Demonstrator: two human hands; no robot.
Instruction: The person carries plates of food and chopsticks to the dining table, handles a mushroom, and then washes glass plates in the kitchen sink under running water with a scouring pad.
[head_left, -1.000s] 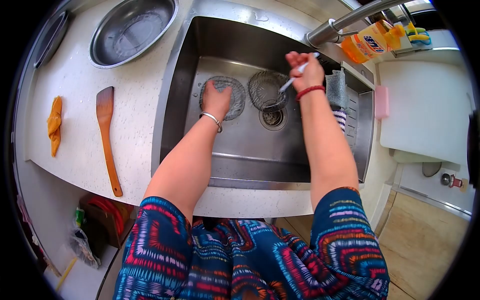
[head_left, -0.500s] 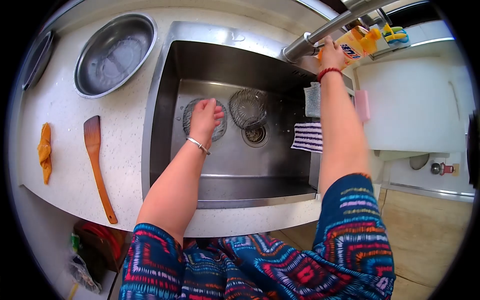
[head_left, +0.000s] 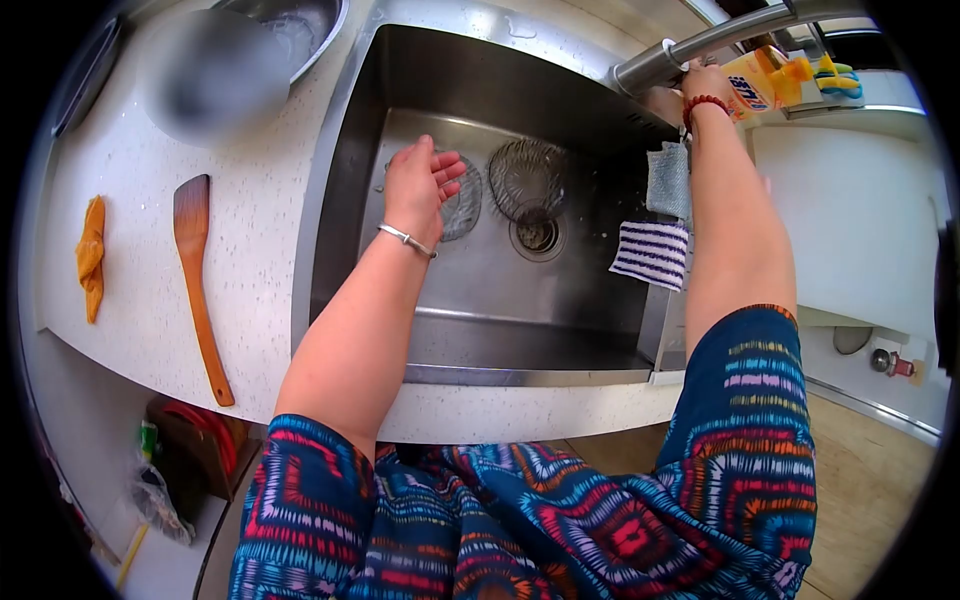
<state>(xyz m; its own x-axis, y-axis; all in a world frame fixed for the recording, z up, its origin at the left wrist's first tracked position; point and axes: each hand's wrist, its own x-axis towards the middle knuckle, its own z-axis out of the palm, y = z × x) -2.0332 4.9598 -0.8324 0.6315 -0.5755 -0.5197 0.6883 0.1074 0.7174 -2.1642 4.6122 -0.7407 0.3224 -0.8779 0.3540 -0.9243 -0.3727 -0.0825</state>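
One dark pan [head_left: 88,80] stands at the far left edge of the counter [head_left: 130,320]. One orange cloth [head_left: 91,255] lies bunched nearer the front edge. One wooden spatula [head_left: 200,270] lies to its right, handle toward the person. One metal basin [head_left: 320,30] sits at the back, partly hidden by a blurred patch.

One steel sink [head_left: 500,345] occupies the middle and contains two clear glass dishes. Left hand [head_left: 415,190]: over the left glass dish [head_left: 462,205], fingers loosely spread, grip wide, holding nothing visible; contact with the dish cannot be determined. One silver bracelet [head_left: 407,241] encircles this wrist. The right glass dish [head_left: 525,170] lies just beside the left one, its near edge at the single drain [head_left: 537,236].

Two cloths hang at the sink's right side: one striped cloth [head_left: 650,254], one grey cloth [head_left: 668,180]. Right hand [head_left: 706,84]: at the base of one faucet [head_left: 645,70], beside one orange bottle [head_left: 762,82]. Its fingers are largely hidden; grip cannot be determined. One red bracelet [head_left: 706,104] encircles this wrist. One white board [head_left: 845,220] lies farther right.
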